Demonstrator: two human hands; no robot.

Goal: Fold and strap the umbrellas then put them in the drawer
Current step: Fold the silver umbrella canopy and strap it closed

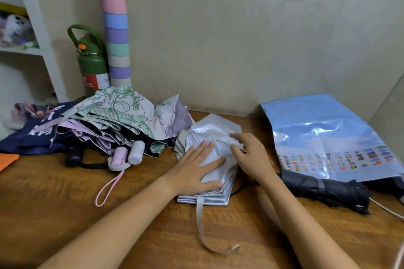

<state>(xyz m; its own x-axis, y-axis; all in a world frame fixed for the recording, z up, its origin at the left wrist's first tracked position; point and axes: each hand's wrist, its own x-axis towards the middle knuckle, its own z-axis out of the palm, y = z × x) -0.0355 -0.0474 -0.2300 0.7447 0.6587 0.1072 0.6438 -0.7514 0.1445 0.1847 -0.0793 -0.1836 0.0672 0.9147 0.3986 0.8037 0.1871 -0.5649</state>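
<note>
A silver umbrella [215, 130] lies flattened in pleats on the wooden table [65, 199], its grey strap [201, 223] trailing toward me. My left hand [196, 168] presses flat on the folded canopy with straight fingers. My right hand [251, 153] rests on the canopy's right edge, fingers bent over a fold and a thin rib. To the left lies a heap of unfolded umbrellas: a floral one [122, 111], a lilac one with a pink handle [119, 156] and a white handle [136, 152]. A black folded umbrella [323, 190] lies at the right.
A green bottle [91, 65] and a tall stack of pastel cups [117, 35] stand against the wall. A blue plastic bag [323, 133] printed with flags lies at the right. A navy cloth [26, 137] and a white shelf [43, 35] are at the left.
</note>
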